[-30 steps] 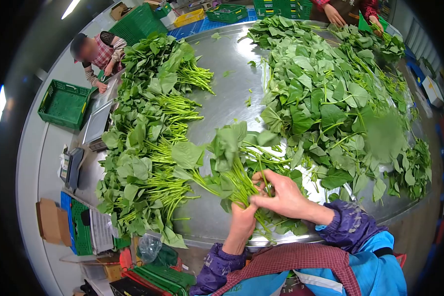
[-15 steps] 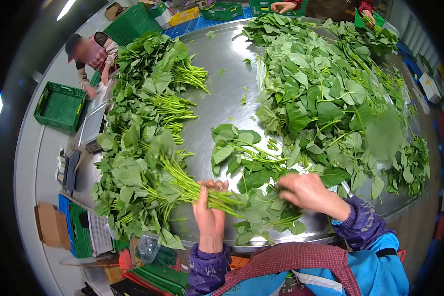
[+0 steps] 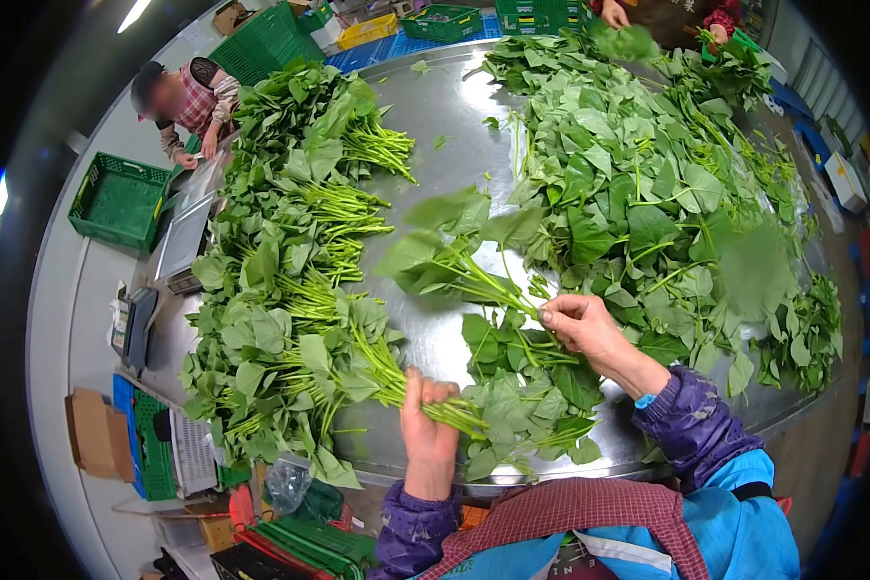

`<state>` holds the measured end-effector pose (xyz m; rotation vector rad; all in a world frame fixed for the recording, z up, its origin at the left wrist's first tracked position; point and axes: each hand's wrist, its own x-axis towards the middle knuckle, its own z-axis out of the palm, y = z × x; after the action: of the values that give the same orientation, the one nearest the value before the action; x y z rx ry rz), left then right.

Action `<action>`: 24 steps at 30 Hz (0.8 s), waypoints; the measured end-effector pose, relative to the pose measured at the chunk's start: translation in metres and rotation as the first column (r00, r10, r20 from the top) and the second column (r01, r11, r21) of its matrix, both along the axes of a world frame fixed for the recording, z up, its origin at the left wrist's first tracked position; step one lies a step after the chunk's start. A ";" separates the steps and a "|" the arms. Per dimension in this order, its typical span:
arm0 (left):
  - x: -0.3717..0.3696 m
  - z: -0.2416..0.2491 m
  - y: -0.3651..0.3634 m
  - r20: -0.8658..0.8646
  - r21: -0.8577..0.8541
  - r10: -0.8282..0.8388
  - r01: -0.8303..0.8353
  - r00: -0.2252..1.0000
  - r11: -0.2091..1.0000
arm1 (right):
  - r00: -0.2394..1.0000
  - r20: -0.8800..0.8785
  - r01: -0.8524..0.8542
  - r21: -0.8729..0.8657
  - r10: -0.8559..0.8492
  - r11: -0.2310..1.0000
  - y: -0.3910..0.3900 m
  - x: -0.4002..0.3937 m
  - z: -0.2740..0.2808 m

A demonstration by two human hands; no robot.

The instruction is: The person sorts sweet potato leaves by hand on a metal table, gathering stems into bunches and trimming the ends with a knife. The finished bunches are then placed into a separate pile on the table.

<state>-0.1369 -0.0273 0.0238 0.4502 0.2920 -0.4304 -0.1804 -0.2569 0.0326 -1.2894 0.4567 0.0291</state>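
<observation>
My left hand [image 3: 429, 435] is closed around the stems of a bunch of leafy greens [image 3: 377, 362], its leaves pointing up and left against the row of bundles. The cut stem ends stick out to the right of my fist. My right hand [image 3: 590, 333] pinches a few leafy stems [image 3: 478, 278] between thumb and fingers, their leaves slightly blurred and pointing left. Beneath and in front of my right hand lie loose leafy stems [image 3: 527, 406] on the metal table [image 3: 435, 333].
Bundles of greens [image 3: 290, 222] line the table's left side, stems facing right. A large heap of loose greens [image 3: 628, 184] covers the right side. A co-worker [image 3: 188, 101] stands at the left beside a green crate [image 3: 121, 201]; another person's hands [image 3: 617, 14] work at the far end.
My right hand has lifted several leafy stems from the pile in front of me. My left hand has shifted slightly right and down with its bunch.
</observation>
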 end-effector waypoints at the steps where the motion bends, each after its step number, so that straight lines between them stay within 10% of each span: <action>1: -0.003 0.009 -0.010 -0.053 0.098 0.022 -0.017 0.998 0.995 | 1.000 0.002 0.030 0.056 -0.031 0.998 0.004 -0.004 0.000; 6: -0.009 0.018 -0.029 0.027 0.277 -0.065 0.055 0.998 0.959 | 0.990 0.098 0.096 0.029 -0.098 0.995 0.019 -0.022 0.011; 14: -0.026 0.020 -0.050 0.081 0.436 -0.298 0.235 0.951 0.869 | 0.911 0.324 0.137 -0.822 0.255 0.553 0.047 -0.043 0.027; 18: -0.028 0.015 -0.046 0.161 0.389 -0.250 0.172 0.955 0.905 | 0.898 0.395 0.187 -0.741 0.193 0.644 0.051 -0.043 0.017; 19: -0.027 0.014 -0.045 0.160 0.390 -0.247 0.169 0.956 0.905 | 0.957 0.291 0.116 -0.406 0.007 0.907 0.053 -0.044 0.016; 21: -0.024 0.013 -0.043 0.125 0.327 -0.103 0.057 0.987 0.943 | 0.980 0.036 0.177 0.288 -0.196 0.941 0.049 -0.041 0.022; 24: -0.025 0.009 -0.033 0.176 0.358 -0.188 0.115 0.966 0.927 | 0.993 0.109 0.019 0.253 -0.048 0.967 0.021 -0.039 0.018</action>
<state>-0.1620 -0.0605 0.0330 0.8615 0.1286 -0.4813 -0.2197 -0.2361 0.0509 -1.0273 0.3633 -0.0156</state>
